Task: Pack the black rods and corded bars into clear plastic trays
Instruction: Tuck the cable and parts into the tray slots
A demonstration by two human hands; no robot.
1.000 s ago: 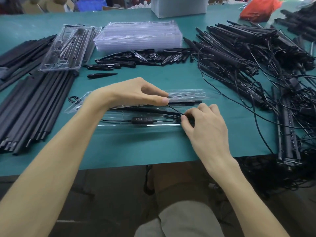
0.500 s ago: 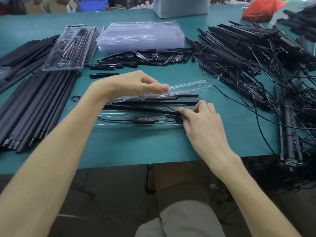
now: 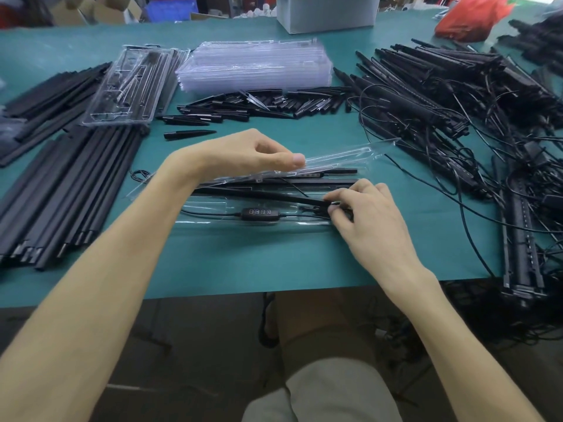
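A clear plastic tray [image 3: 210,222] lies open in front of me on the green table. Its hinged lid [image 3: 341,158] is lifted, and my left hand [image 3: 243,153] pinches the lid's front edge. Inside the tray lie a black rod [image 3: 268,196], a corded bar [image 3: 320,180] and a cord with a small button controller [image 3: 260,213]. My right hand [image 3: 365,214] pinches the cord's plug end at the tray's right end.
Long black rods [image 3: 61,184] are stacked at the left, with a filled tray [image 3: 128,89] on top. Empty clear trays [image 3: 256,65] stand stacked behind, short black pieces [image 3: 253,105] before them. Tangled corded bars [image 3: 457,102] fill the right. A grey box [image 3: 329,12] sits at the back.
My left hand has raised the tray's lid higher off the base. My right hand has shifted slightly right along the cord inside the tray.
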